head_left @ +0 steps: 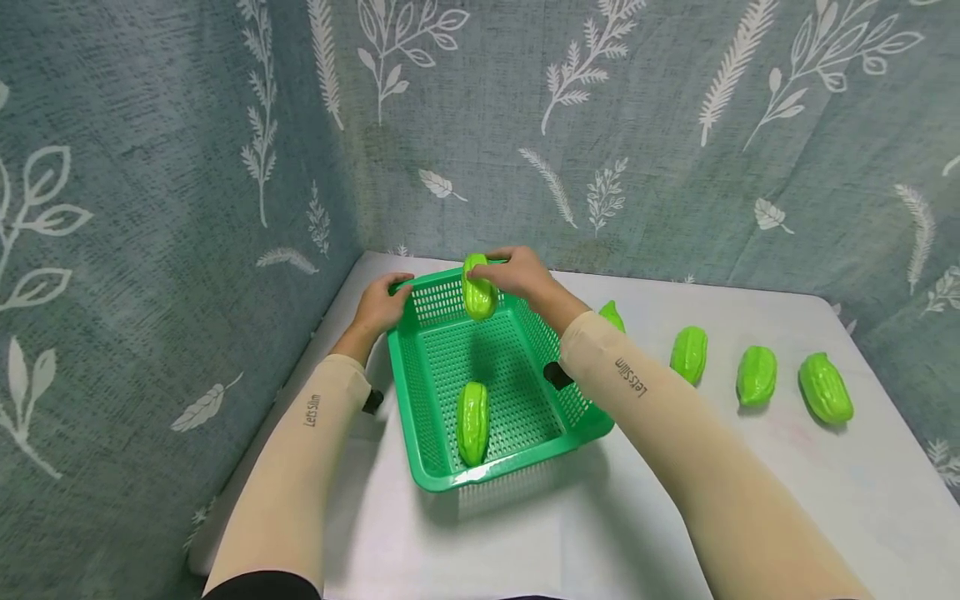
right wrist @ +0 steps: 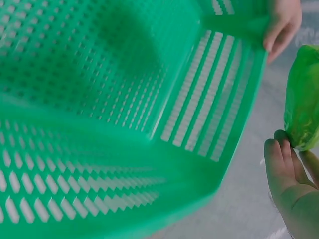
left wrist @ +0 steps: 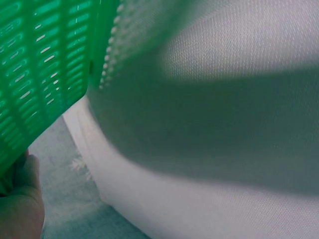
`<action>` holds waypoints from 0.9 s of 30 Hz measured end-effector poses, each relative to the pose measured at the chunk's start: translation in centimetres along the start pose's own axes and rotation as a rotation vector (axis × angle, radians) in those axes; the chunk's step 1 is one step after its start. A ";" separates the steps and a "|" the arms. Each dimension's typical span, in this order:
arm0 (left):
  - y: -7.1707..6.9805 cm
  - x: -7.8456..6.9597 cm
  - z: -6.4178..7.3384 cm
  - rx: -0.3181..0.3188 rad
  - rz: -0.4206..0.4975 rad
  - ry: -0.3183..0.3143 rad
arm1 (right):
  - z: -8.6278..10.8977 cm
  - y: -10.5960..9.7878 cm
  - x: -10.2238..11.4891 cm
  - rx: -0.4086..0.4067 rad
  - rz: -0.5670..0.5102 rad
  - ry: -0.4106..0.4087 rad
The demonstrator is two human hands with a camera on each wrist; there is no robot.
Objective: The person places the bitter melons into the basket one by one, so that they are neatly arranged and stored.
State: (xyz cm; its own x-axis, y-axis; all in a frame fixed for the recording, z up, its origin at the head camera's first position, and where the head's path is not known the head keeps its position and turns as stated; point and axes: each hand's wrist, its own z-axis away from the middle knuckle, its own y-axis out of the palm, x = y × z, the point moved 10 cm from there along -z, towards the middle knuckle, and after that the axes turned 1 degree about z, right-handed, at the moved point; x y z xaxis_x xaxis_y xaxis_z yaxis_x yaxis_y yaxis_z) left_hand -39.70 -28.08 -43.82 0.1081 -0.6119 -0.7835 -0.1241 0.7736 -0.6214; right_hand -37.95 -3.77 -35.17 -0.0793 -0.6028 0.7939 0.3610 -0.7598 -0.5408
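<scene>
My left hand point(head_left: 380, 304) grips the rim of a green plastic basket point(head_left: 401, 392) at its far left corner, thumb over the edge. In the right hand point(head_left: 521, 271) is a glossy, ribbed light-green gourd point(head_left: 477, 292), pinched between thumb and fingers over the basket's far side. Another gourd point(head_left: 472, 423) lies lengthwise inside on the perforated floor, near the front wall. The right wrist view shows the held gourd point(right wrist: 304, 99) beside the basket rim, with the right hand's fingers point(right wrist: 281, 159) at its lower end. Only part of the left hand point(left wrist: 22, 199) appears in the left wrist view.
On the white table point(head_left: 787, 492), to the basket's right, lie several more gourds in a loose row, including one point(head_left: 688, 354), a second point(head_left: 757, 377) and a third point(head_left: 825, 388). Another point(head_left: 612, 315) is partly hidden behind the right forearm. Leaf-patterned cloth point(head_left: 480, 142) hangs behind and left.
</scene>
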 end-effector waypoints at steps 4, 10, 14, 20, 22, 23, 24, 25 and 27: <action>0.1 0.0 0.0 0.010 0.002 0.010 | 0.1 -2.1 -1.4 -0.025 -0.033 0.006; 0.1 0.0 0.0 0.023 -0.001 0.014 | 0.2 -5.9 -4.4 -0.084 -0.088 0.059; 0.1 0.0 -0.1 0.018 -0.005 0.014 | 0.5 -8.7 -6.3 -0.122 -0.128 0.090; 0.2 0.1 0.0 0.015 -0.006 0.014 | 1.4 -12.3 -9.6 -0.176 -0.148 0.146; 0.3 0.1 0.0 0.016 -0.011 0.017 | 1.8 -13.3 -10.8 -0.189 -0.146 0.167; 0.3 0.0 0.0 0.016 -0.013 0.020 | 2.1 -13.8 -11.4 -0.193 -0.139 0.177; 0.3 0.0 0.0 0.015 -0.014 0.021 | 2.3 -14.3 -12.0 -0.200 -0.135 0.187; 0.3 0.0 0.0 0.015 -0.018 0.024 | 2.6 -14.8 -12.5 -0.207 -0.129 0.196; 0.2 0.0 0.0 0.012 -0.018 0.021 | 3.0 -15.8 -13.4 -0.222 -0.121 0.208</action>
State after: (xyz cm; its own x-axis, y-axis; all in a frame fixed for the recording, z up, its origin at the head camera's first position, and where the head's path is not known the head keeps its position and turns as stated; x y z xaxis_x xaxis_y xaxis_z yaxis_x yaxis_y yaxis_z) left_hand -39.74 -27.92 -43.95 0.0894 -0.6286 -0.7726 -0.1109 0.7646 -0.6349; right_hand -39.77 17.04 -36.49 -0.3053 -0.5242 0.7950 0.1278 -0.8499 -0.5112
